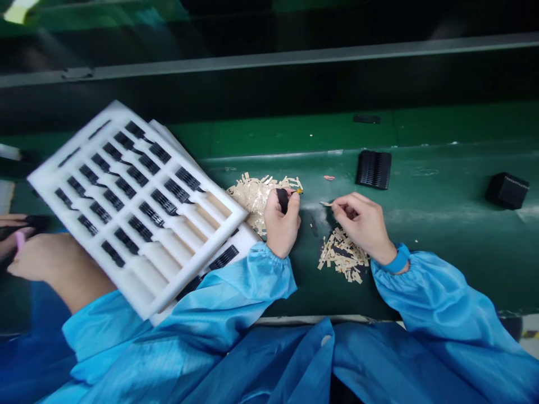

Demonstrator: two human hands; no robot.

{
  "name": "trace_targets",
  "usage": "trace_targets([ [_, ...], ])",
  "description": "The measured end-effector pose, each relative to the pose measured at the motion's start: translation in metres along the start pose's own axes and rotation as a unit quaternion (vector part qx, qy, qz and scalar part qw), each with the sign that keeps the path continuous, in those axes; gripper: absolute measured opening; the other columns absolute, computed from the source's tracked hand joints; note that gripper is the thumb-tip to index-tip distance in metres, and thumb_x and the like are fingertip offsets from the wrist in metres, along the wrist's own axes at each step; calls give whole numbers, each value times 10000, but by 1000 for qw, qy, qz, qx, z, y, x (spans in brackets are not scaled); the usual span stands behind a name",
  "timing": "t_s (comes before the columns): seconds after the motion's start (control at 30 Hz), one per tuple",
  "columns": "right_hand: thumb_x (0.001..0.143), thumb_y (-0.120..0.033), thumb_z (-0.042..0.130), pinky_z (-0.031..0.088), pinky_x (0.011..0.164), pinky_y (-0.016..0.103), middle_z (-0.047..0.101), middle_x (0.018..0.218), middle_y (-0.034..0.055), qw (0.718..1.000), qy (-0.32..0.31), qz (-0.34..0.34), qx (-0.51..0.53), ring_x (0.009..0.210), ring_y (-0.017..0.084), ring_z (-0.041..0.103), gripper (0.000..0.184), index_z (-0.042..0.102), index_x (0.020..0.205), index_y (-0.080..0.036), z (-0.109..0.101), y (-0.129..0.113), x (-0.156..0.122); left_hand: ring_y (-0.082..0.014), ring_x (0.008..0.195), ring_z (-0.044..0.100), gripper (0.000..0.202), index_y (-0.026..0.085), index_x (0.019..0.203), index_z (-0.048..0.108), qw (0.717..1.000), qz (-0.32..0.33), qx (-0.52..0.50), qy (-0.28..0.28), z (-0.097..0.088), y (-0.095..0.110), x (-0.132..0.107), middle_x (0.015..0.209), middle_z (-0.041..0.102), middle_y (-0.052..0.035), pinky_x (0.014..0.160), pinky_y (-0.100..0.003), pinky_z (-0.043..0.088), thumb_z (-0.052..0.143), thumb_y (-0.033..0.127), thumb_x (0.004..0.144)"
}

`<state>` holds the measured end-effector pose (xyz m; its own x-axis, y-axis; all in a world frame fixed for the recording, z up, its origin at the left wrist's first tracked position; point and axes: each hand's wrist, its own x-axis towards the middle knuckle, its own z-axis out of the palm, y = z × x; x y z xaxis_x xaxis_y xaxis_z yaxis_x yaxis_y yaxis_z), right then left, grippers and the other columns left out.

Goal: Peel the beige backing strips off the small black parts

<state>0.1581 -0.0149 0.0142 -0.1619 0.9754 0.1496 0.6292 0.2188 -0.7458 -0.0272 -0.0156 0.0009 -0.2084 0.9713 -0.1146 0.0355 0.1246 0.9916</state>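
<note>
My left hand [283, 227] is closed around a small black part with a gold-coloured flexible end [299, 191] poking out past the fingertips. Between thumb and fingertips, my right hand [365, 224] pinches a thin cream strip [326, 203], apart from the left hand. Behind and beside my left hand spreads a pile of cream strips [250, 193]. A smaller heap of cream and dark strips [345, 255] lies just below my right hand. To the left, a white foam tray [46, 175] holds rows of black comb-like parts [140, 226] in its slots.
Another white foam tray [245, 238] lies under the first. On the green bench [442, 235] are a ribbed black block [374, 170], a second black block [507, 191] and a flat black piece [366, 119]. Another person's hand [29, 258] shows at far left.
</note>
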Motion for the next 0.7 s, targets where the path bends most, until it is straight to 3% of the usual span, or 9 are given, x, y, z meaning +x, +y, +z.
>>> trace_targets([
  [0.1, 988, -286, 561, 468, 709, 318, 635, 820, 45, 997, -51, -50, -35, 760, 178, 602, 186, 706, 896, -214, 3, -1, 0, -45, 397, 419, 294, 233, 977, 509, 998, -9, -54, -9, 2, 0, -5, 685, 484, 79, 380, -207, 388, 625, 498, 918],
  [0.2, 985, -250, 558, 487, 727, 323, 690, 921, 52, 996, -68, -55, -20, 796, 184, 630, 174, 730, 995, -231, 3, -2, 0, -50, 446, 489, 329, 221, 969, 521, 996, -15, -54, -68, 4, 1, -9, 710, 517, 64, 443, -210, 481, 639, 521, 903],
  [0.3, 984, -268, 563, 475, 678, 321, 702, 891, 43, 998, -39, -43, 1, 718, 170, 603, 183, 742, 1007, -236, 0, -4, 0, -83, 581, 565, 351, 217, 947, 524, 988, -34, -89, -118, 4, 3, -8, 703, 528, 53, 655, -271, 595, 654, 537, 885],
  [0.37, 990, -303, 561, 461, 648, 319, 684, 821, 38, 1000, -4, -28, 6, 675, 165, 578, 200, 744, 957, -228, -2, -5, 0, -111, 701, 622, 345, 217, 932, 518, 979, -60, -133, -145, 4, 4, -2, 713, 543, 41, 812, -328, 604, 656, 529, 884],
  [0.47, 990, -362, 564, 440, 605, 321, 651, 753, 34, 999, 36, -1, 11, 617, 160, 542, 241, 738, 899, -224, -4, -7, -1, -133, 833, 668, 295, 220, 915, 501, 976, -79, -160, -121, 3, 4, 7, 761, 574, 21, 913, -354, 571, 606, 496, 918],
  [0.6, 975, -409, 582, 423, 581, 315, 679, 769, 41, 997, 50, 35, 52, 599, 153, 534, 268, 739, 878, -215, -5, -5, -1, -126, 831, 660, 216, 228, 963, 526, 996, 32, -76, 29, 0, 1, 10, 854, 626, 3, 891, -324, 549, 570, 440, 956],
  [0.63, 968, -417, 591, 416, 572, 307, 689, 770, 41, 995, 42, 53, 77, 594, 148, 535, 270, 737, 876, -209, -6, -4, 0, -121, 794, 650, 198, 229, 972, 541, 996, 70, -37, 37, -1, 1, 7, 846, 623, 10, 900, -331, 547, 578, 423, 958],
  [0.7, 958, -442, 599, 383, 529, 286, 689, 733, 33, 984, -8, 101, 146, 555, 130, 513, 293, 729, 863, -197, -10, -3, 1, -112, 708, 612, 151, 231, 967, 582, 986, 154, 64, -3, -2, -2, 1, 761, 585, 38, 972, -378, 536, 602, 380, 954],
])
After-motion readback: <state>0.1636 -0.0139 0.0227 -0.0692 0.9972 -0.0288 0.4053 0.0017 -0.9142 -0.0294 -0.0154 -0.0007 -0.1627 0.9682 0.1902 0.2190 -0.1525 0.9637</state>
